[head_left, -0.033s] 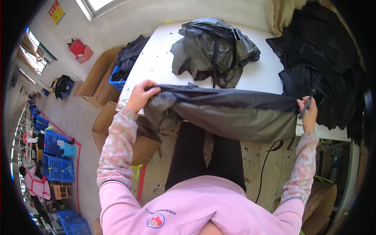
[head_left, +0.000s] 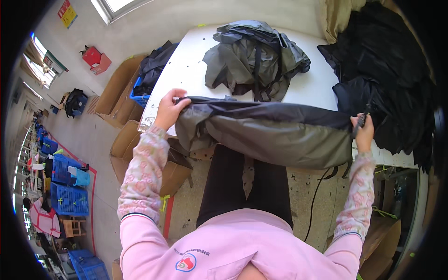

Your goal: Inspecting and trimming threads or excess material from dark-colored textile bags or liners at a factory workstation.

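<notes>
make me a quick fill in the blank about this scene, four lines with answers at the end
The left hand grips the cloth at its ____ end.
The table is ____.
The black pile lies to the ____ of the gray heap.
The person's shirt is ____.

Missing words: left; white; right; pink

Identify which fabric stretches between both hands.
The long grey-and-black piece, spanning left hand to right hand; the grey heap and black pile lie unheld.
</notes>
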Motion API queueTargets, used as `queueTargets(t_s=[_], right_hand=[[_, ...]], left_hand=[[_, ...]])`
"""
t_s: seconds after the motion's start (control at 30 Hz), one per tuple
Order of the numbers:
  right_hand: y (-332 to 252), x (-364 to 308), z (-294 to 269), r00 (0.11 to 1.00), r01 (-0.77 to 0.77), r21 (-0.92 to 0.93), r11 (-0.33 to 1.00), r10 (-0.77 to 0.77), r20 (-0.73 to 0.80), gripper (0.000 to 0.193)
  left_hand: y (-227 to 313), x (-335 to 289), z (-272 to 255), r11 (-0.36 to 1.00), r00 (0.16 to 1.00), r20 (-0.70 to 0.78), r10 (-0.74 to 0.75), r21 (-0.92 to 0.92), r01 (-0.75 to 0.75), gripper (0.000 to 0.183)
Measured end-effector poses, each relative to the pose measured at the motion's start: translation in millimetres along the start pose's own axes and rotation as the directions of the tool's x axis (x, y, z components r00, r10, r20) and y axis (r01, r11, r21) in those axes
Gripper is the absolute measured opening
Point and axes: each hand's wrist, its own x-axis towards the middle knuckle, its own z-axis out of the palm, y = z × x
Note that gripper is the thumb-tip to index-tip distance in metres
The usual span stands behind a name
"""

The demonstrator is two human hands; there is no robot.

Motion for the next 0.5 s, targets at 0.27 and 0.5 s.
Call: queueTargets(t_s=[0.27,0.5], right_hand=[[-45,-55,36,0.944,0.131,0.254,0.958,-0.198,0.262,0.024],[-70,-34,92,0.812,0.09,0.38,0.921,-0.288,0.507,0.031]], left_hand=[[7,-38,29,0.813,0.874,0.26,0.411,0.33,-0.48,0.05],[-53,-41,54,0.904,0.963,0.17,0.208,0.344,-0.256,0.039]])
